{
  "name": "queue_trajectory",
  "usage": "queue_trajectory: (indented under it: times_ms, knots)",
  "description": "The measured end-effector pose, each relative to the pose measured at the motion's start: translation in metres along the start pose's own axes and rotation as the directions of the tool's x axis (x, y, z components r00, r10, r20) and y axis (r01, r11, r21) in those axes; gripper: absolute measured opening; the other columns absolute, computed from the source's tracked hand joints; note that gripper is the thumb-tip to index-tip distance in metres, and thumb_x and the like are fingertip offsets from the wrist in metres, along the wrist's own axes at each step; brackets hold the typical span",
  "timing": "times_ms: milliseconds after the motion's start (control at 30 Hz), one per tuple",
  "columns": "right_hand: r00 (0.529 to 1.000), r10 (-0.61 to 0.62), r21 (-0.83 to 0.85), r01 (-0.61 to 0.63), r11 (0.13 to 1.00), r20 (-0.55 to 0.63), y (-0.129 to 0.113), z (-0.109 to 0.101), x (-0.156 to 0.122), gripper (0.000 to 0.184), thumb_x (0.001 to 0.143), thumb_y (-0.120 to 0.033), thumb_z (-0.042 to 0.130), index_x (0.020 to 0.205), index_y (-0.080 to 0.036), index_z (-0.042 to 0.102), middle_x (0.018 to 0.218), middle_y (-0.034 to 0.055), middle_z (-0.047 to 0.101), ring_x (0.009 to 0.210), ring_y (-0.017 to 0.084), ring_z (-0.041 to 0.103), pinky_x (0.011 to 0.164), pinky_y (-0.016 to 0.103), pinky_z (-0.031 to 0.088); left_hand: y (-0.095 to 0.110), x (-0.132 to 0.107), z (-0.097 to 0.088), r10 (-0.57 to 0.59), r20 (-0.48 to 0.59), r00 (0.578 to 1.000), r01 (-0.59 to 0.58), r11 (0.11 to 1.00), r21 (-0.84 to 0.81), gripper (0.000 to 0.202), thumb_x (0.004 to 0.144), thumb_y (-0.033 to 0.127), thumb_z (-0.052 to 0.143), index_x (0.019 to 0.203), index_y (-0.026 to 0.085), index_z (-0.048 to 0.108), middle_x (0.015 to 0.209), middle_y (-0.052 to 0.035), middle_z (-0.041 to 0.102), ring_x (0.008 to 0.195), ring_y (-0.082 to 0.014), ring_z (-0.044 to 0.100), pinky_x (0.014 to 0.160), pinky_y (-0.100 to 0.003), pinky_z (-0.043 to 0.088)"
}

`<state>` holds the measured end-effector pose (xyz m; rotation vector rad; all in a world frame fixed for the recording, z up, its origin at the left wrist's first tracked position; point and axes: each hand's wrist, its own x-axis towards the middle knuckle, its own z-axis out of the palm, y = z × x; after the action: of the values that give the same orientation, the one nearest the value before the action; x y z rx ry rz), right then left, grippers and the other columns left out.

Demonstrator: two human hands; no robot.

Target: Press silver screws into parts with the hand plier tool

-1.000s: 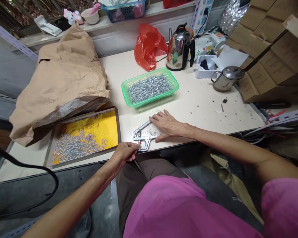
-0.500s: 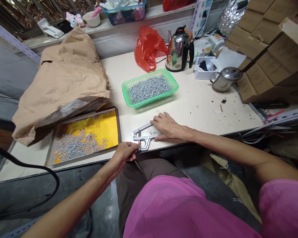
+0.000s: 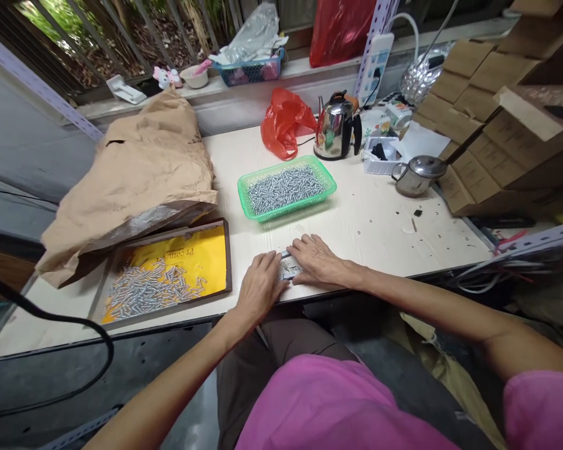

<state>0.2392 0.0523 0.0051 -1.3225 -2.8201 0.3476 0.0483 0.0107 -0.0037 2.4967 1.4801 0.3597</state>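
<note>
My left hand lies palm down over a small metal hand press at the table's near edge, its fingers stretched over the tool's left part. My right hand lies flat on the tool's right part, fingers extended. Only a sliver of the press shows between the two hands. A green plastic basket full of small metal screws sits just beyond the hands. To the left, a shallow brown tray with a yellow lining holds several loose screws.
A big brown paper sack lies at the left rear. A red plastic bag, a steel kettle, a small steel pot and stacked cardboard boxes stand at the back right. A black cable loops at the lower left.
My left hand moved up from the table edge and now covers the press. The press lever is hidden under the hands. The camera view has tilted up.
</note>
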Motion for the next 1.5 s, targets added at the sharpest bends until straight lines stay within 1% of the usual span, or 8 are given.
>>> queue_trajectory:
  times_ms: [233, 533, 700, 867, 967, 1100, 1400, 1500]
  knots:
    - [0.999, -0.018, 0.063, 0.015, 0.998, 0.038, 0.009, -0.005, 0.0, 0.067, 0.068, -0.046, 0.078, 0.12, -0.011, 0.054, 0.114, 0.0137, 0.055, 0.103, 0.027, 0.048, 0.084, 0.037, 0.044, -0.007, 0.034, 0.002, 0.091, 0.241, 0.966, -0.115, 0.989, 0.09, 0.06, 0.078, 0.027, 0.067, 0.131, 0.012, 0.045, 0.125, -0.015, 0.056, 0.109, -0.028, 0.052, 0.096, -0.043, 0.045]
    - [0.995, 0.039, -0.016, -0.038, 0.999, 0.088, -0.006, -0.002, -0.007, 0.022, 0.09, -0.03, 0.059, 0.102, -0.012, 0.063, 0.102, 0.011, 0.061, 0.095, 0.023, 0.056, 0.079, 0.033, 0.04, -0.002, 0.039, 0.0, 0.048, 0.272, 0.961, -0.058, 0.998, 0.032, 0.021, 0.084, 0.026, 0.06, 0.103, 0.017, 0.065, 0.098, -0.0093, 0.062, 0.096, -0.025, 0.054, 0.08, -0.036, 0.046]
    - [0.998, 0.034, -0.019, -0.033, 0.999, 0.057, -0.005, 0.011, -0.008, 0.026, 0.097, -0.031, 0.046, 0.099, -0.014, 0.065, 0.094, 0.0095, 0.063, 0.087, 0.02, 0.058, 0.074, 0.03, 0.039, 0.0, 0.04, 0.001, 0.037, 0.285, 0.958, -0.044, 0.999, 0.016, 0.014, 0.087, 0.028, 0.058, 0.089, 0.017, 0.067, 0.089, -0.0084, 0.063, 0.093, -0.0242, 0.054, 0.075, -0.034, 0.044]
    - [0.999, 0.02, -0.024, -0.02, 0.999, -0.029, 0.005, 0.009, -0.009, 0.032, 0.092, -0.04, 0.055, 0.111, -0.015, 0.062, 0.1, 0.0098, 0.062, 0.094, 0.022, 0.056, 0.079, 0.032, 0.041, -0.001, 0.035, 0.002, 0.003, 0.206, 0.979, -0.014, 0.999, 0.052, 0.023, 0.086, 0.031, 0.059, 0.104, 0.017, 0.064, 0.099, -0.0101, 0.064, 0.097, -0.0254, 0.055, 0.08, -0.036, 0.048]
    - [0.994, -0.072, 0.036, 0.076, 0.996, -0.084, 0.016, 0.006, -0.01, 0.046, 0.09, -0.046, 0.056, 0.123, -0.014, 0.055, 0.111, 0.0119, 0.06, 0.102, 0.023, 0.054, 0.086, 0.035, 0.041, 0.003, 0.023, 0.012, -0.029, 0.068, 0.997, 0.026, 0.998, 0.051, 0.032, 0.087, 0.028, 0.058, 0.116, 0.015, 0.059, 0.119, -0.0141, 0.061, 0.11, -0.0276, 0.055, 0.09, -0.041, 0.048]
    - [0.99, -0.075, 0.066, 0.084, 0.994, -0.118, 0.027, 0.01, -0.003, 0.033, 0.097, -0.033, 0.045, 0.12, -0.013, 0.057, 0.111, 0.0118, 0.061, 0.102, 0.022, 0.053, 0.089, 0.034, 0.039, 0.021, -0.001, 0.036, 0.069, -0.097, 0.993, -0.067, 0.998, 0.019, 0.034, 0.092, 0.02, 0.048, 0.125, 0.016, 0.053, 0.14, -0.016, 0.049, 0.134, -0.0297, 0.041, 0.105, -0.048, 0.04]
    - [0.992, 0.06, -0.101, -0.072, 0.992, -0.11, 0.031, 0.0, 0.042, 0.018, 0.092, -0.025, 0.051, 0.091, -0.018, 0.068, 0.095, 0.0082, 0.065, 0.095, 0.023, 0.048, 0.078, 0.035, 0.03, 0.042, -0.024, 0.054, 0.108, -0.093, 0.99, -0.117, 0.989, -0.094, 0.045, 0.093, 0.037, 0.049, 0.132, 0.016, 0.047, 0.138, -0.0149, 0.053, 0.136, -0.0287, 0.039, 0.112, -0.05, 0.032]
    - [0.99, -0.125, -0.102, 0.118, 0.988, -0.063, 0.004, -0.006, 0.046, 0.019, 0.092, -0.025, 0.05, 0.096, -0.021, 0.068, 0.097, 0.0083, 0.063, 0.093, 0.023, 0.046, 0.076, 0.035, 0.03, 0.039, -0.028, 0.057, 0.132, -0.088, 0.987, -0.14, 0.986, -0.092, 0.054, 0.091, 0.041, 0.052, 0.136, 0.014, 0.043, 0.142, -0.0176, 0.047, 0.138, -0.0312, 0.035, 0.112, -0.051, 0.032]
